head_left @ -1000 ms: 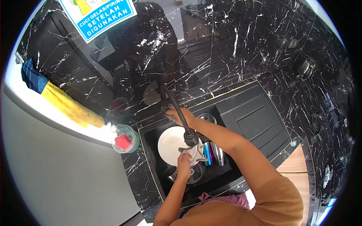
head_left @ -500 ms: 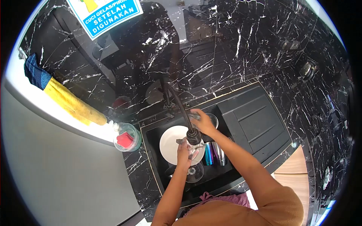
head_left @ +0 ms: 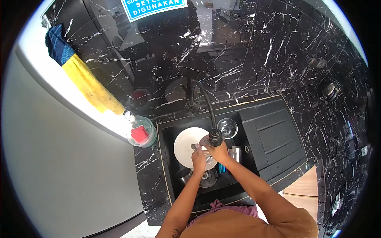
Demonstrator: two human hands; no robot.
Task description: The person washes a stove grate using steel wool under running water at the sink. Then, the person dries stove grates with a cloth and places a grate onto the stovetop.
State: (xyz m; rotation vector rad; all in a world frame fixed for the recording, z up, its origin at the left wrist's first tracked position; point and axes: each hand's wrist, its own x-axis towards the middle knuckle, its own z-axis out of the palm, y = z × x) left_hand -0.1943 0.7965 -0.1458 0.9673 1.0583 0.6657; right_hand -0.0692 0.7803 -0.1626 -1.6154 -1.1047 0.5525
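Note:
Under the faucet head [head_left: 215, 137], my two hands meet over a white plate [head_left: 184, 148] in the black sink. My left hand [head_left: 199, 160] is closed around shiny, slender metal pieces that look like cutlery; a dark flat end sticks out past the thumb. My right hand [head_left: 219, 152] is closed against them, with a greyish thing by its fingers that I cannot make out. Below the hands lies a glass with a round foot [head_left: 208, 179], next to a dark cup [head_left: 183, 173]. A silver tumbler [head_left: 235, 152] and a blue one [head_left: 222, 168] sit partly hidden by my right forearm.
A clear glass [head_left: 228, 128] stands at the sink's back right corner. The ribbed drainboard [head_left: 276, 135] extends to the right. On the left are a tub with a red sponge [head_left: 139, 134] and a hanging yellow and blue towel [head_left: 89, 85]. Behind rises a black marbled wall.
My right hand has come forward from beside the glass at the back of the sink to meet my left hand under the faucet. The whole view has shifted.

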